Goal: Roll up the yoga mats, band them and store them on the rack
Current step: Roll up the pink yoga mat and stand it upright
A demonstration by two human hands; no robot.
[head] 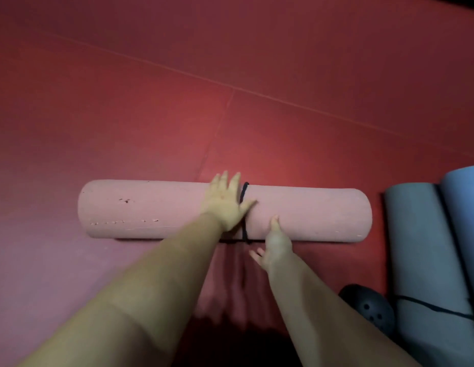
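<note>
A pink yoga mat lies rolled up across the red floor in front of me. A thin black band runs round its middle. My left hand lies flat on top of the roll just left of the band, fingers straight and thumb across the band. My right hand is at the near side of the roll, right of the band, one finger pointing up against the mat and the others spread loosely. Its fingertips are blurred.
Two rolled mats stand at the right edge: a grey one with a black band round it and a blue one behind it. A black perforated shoe lies beside them. Red floor mats stretch ahead.
</note>
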